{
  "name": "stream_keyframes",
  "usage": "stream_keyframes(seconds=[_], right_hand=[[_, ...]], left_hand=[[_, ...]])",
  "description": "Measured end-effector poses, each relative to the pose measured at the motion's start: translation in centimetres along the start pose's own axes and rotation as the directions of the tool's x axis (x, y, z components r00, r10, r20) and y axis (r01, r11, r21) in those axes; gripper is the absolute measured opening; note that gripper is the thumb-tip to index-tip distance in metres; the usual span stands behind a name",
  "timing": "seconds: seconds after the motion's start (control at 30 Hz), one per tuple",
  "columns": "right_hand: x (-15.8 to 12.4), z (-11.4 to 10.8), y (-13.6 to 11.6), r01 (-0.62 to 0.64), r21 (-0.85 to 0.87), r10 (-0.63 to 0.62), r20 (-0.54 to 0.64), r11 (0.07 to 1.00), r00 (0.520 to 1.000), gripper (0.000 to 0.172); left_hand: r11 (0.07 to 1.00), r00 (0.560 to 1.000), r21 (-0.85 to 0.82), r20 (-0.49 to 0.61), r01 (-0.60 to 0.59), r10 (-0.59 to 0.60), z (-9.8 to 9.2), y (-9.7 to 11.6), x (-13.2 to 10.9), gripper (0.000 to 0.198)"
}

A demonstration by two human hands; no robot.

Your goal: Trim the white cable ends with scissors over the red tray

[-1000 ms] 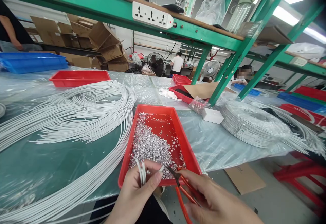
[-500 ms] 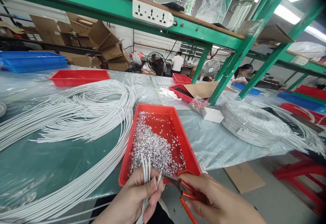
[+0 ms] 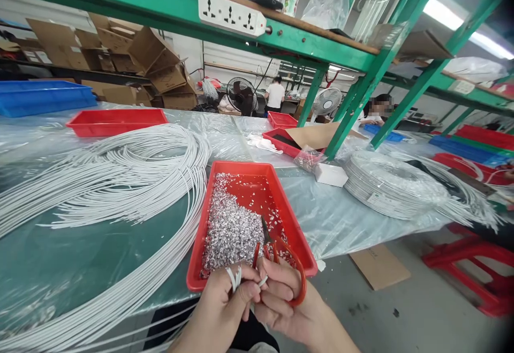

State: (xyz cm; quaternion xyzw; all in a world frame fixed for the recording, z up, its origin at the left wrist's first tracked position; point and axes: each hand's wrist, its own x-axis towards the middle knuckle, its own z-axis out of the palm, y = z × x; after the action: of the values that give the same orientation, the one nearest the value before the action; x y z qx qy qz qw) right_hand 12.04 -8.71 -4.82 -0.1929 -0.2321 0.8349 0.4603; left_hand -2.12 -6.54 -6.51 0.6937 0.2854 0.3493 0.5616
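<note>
In the head view, I see both hands meeting at the near edge of a red rectangular plastic tray of small silvery pieces. The left hand pinches thin white round cables; the right hand grips orange-handled dark-bladed snips, fingertips at one cable's end.

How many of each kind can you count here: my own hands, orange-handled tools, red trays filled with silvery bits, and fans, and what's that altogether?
Your own hands, left hand and right hand: 2
Orange-handled tool: 1
Red tray with silvery bits: 1
Fans, black fan and white fan: 2
Total: 6
</note>
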Motion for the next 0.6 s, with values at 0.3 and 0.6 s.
stream_keyframes(seconds=[0.3,0.6], right_hand=[[-0.6,0.5,-0.4,0.168,-0.618,-0.354,-0.191,0.768,0.916,0.042],[0.0,0.1,0.6,0.185,-0.271,-0.221,-0.112,0.945,0.969,0.036]], left_hand=[[0.998,0.995,-0.004,-0.071,0.063,-0.063,0.0,-0.2,0.0,0.031],[1.0,0.987,-0.006,-0.158,-0.02,0.019,-0.3,-0.8,0.3,0.033]])
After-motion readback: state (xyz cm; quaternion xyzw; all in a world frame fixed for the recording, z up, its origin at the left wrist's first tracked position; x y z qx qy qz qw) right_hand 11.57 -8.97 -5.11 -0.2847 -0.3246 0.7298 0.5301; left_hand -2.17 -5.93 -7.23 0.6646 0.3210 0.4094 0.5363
